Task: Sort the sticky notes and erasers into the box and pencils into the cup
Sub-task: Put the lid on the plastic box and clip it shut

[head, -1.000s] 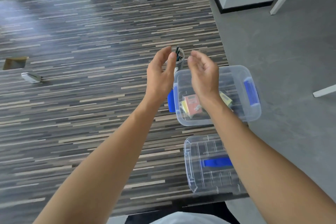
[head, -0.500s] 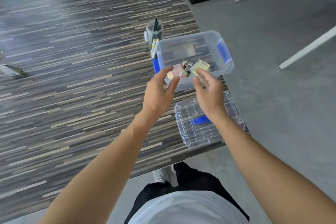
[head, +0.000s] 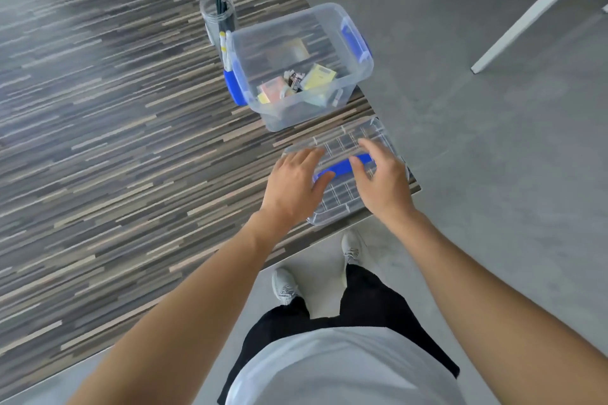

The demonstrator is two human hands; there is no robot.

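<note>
Both my hands have dropped from the open box (head: 357,74) to its lid (head: 342,138) on the counter (head: 131,141), left hand (head: 292,181) and right hand (head: 383,179) with fingers spread and resting on it. Sticky notes (head: 317,76) lie in the box and pencils (head: 218,5) stand in the cup (head: 210,21) behind it, so sorting looks done and closing comes next.

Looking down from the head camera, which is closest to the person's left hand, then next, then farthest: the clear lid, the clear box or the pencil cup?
1. Clear plastic lid with blue handle, under the left hand.
2. Clear plastic box with blue latches, just beyond.
3. Clear cup of pencils, behind the box's left corner.
</note>
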